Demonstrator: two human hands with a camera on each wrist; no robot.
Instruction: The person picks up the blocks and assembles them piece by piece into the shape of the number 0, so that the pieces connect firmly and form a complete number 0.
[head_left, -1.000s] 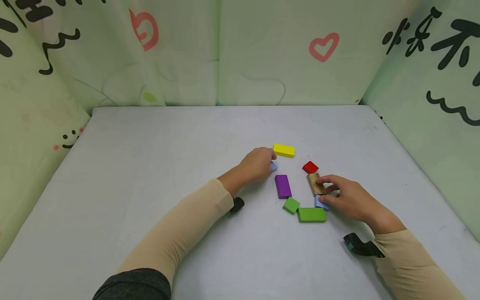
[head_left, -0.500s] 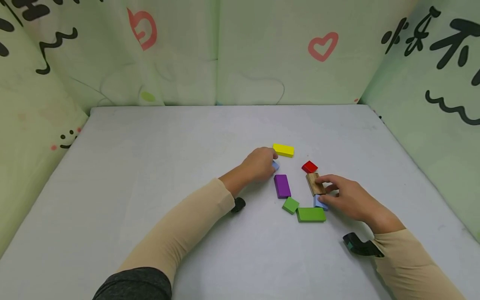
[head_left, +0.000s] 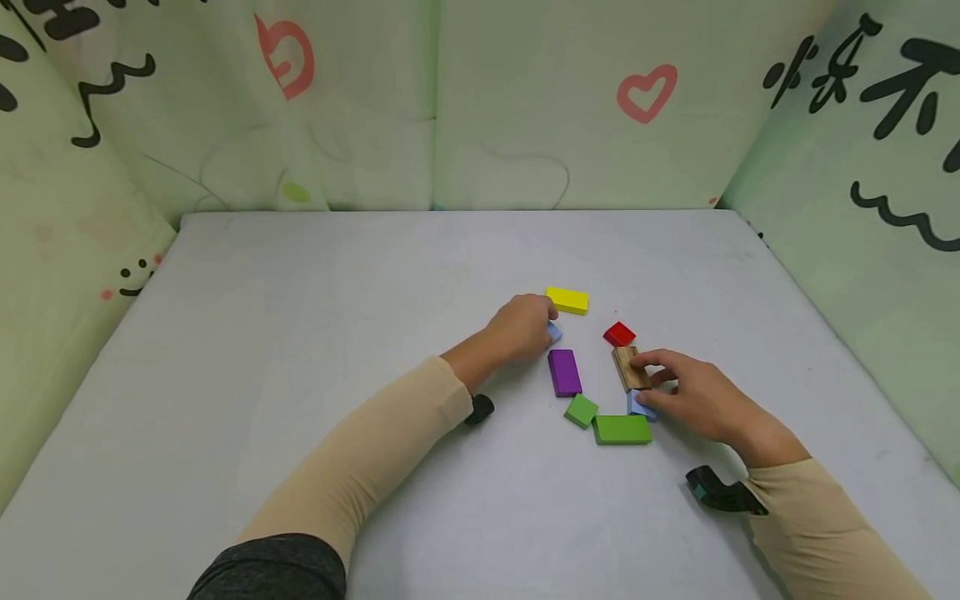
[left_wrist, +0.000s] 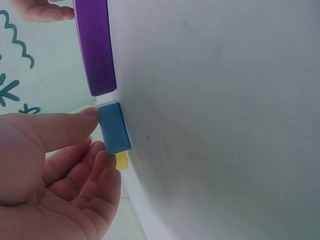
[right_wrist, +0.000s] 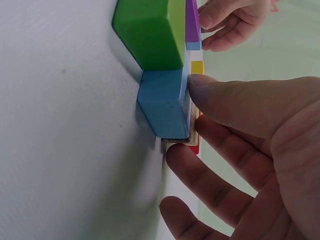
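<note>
In the head view, my left hand (head_left: 517, 329) pinches a small light-blue block (head_left: 555, 332) between the yellow block (head_left: 567, 301) and the purple block (head_left: 565, 372). The left wrist view shows its thumb and fingertips on that blue block (left_wrist: 114, 127). My right hand (head_left: 697, 396) rests by the right side of the shape: its index finger touches the wooden block (head_left: 628, 367) and its thumb touches a second blue block (head_left: 639, 405). In the right wrist view, the thumb lies against this blue block (right_wrist: 164, 102), other fingers loosely bent.
A small red block (head_left: 619, 334) stands above the wooden one. A small green block (head_left: 581, 411) and a longer green block (head_left: 623, 429) lie at the near end. The blocks form a loose ring on the white table (head_left: 300, 333), with light green printed curtains (head_left: 510, 158) around it.
My left hand has slid slightly to the right with the small blue block, nearer the top of the purple block. The right hand and the other blocks stay in place.
</note>
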